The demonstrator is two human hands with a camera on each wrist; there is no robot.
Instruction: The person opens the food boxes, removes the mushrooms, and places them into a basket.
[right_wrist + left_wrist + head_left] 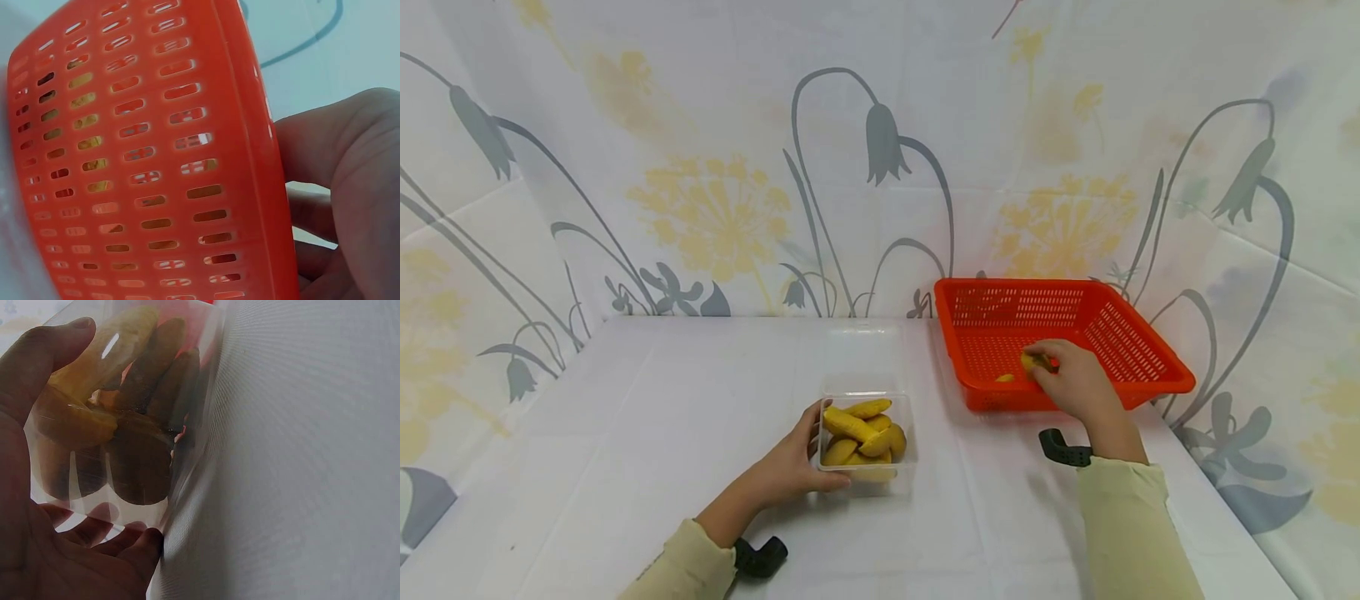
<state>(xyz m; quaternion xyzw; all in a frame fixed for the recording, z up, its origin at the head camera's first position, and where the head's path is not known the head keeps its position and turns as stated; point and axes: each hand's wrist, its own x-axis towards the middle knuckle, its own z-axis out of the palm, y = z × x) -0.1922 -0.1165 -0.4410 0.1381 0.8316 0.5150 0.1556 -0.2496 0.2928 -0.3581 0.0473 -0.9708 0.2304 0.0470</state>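
Observation:
A clear plastic box (867,442) full of several yellow banana-shaped pieces (850,423) stands on the white table. My left hand (793,462) grips its left side; in the left wrist view the thumb (44,356) and fingers (134,544) wrap the box wall (187,456). My right hand (1070,379) reaches over the near rim of the orange perforated basket (1142,350) and pinches a yellow piece (1028,361). Another yellow piece (1004,378) lies on the basket floor beside it. The right wrist view shows the basket's outer wall (156,162) close up and my palm (350,187).
A clear lid or tray (861,358) lies flat behind the box. The white tablecloth (647,433) runs up into a flowered backdrop on all sides. The basket sits at the back right, near the table's right edge.

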